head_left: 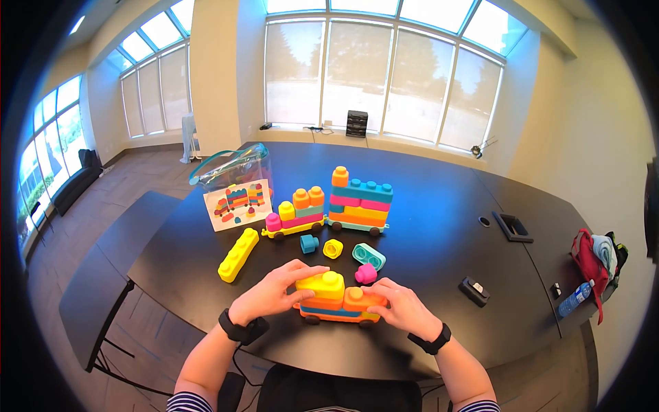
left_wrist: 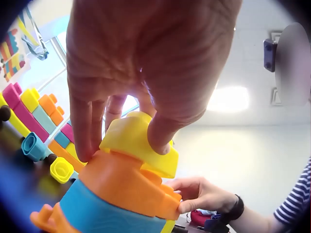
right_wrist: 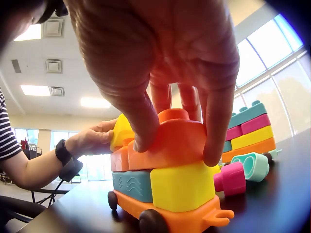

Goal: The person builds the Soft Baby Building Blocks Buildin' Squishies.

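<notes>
A toy wagon with an orange wheeled base (right_wrist: 182, 216) stands near the table's front edge, stacked with blue, yellow and orange blocks. My left hand (head_left: 278, 292) pinches a yellow block (left_wrist: 138, 138) on the wagon's left end, thumb on its near side. In the left wrist view that block sits tilted over the orange layer (left_wrist: 126, 182). At the other end, my right hand (head_left: 405, 310) grips an orange block (right_wrist: 172, 141) between thumb and fingers, on top of a yellow block (right_wrist: 182, 187). A pink block (head_left: 366, 274) lies just beyond the wagon.
Two built wagons, a lower one (head_left: 298, 218) and a taller one (head_left: 360, 206), stand farther back. Loose blue (head_left: 308, 244), yellow (head_left: 333, 248) and teal (head_left: 369, 256) blocks lie between. A long yellow block (head_left: 238, 255), picture card (head_left: 238, 204) and clear bag (head_left: 257, 168) are left.
</notes>
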Demonstrator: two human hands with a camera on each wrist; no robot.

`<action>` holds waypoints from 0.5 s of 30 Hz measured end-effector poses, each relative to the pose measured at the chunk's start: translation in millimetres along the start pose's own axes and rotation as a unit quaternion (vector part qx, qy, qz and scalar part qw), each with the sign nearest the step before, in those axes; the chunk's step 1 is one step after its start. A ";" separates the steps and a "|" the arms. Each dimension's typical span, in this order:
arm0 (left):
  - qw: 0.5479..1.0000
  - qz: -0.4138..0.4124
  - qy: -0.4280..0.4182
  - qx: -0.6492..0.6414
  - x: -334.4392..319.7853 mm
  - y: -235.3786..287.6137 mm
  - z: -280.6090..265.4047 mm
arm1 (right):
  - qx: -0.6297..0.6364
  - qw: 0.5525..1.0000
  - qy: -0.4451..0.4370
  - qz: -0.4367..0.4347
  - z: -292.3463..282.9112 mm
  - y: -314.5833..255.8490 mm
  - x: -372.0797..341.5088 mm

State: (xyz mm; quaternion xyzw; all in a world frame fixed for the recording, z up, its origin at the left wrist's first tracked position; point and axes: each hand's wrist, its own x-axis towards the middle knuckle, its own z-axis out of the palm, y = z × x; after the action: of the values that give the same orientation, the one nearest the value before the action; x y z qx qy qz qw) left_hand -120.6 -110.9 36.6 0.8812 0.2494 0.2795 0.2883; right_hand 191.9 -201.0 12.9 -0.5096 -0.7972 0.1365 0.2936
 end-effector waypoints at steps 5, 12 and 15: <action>0.999 -0.008 0.048 0.007 -5.2 2.6 14.9 | 0.001 1.000 0.000 -0.001 1.8 -2.5 2.1; 0.996 -0.012 0.083 0.010 -7.8 -8.9 25.2 | 0.003 1.000 0.000 0.004 5.8 -5.1 4.8; 0.993 -0.018 0.094 0.072 -10.9 -5.7 30.1 | 0.000 1.000 0.002 0.006 8.5 -4.3 5.2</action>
State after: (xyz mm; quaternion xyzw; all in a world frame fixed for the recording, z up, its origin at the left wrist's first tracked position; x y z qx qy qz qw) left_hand -110.8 -124.5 8.7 0.8650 0.3106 0.3368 0.2046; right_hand 181.9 -197.5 10.1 -0.5147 -0.7936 0.1371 0.2941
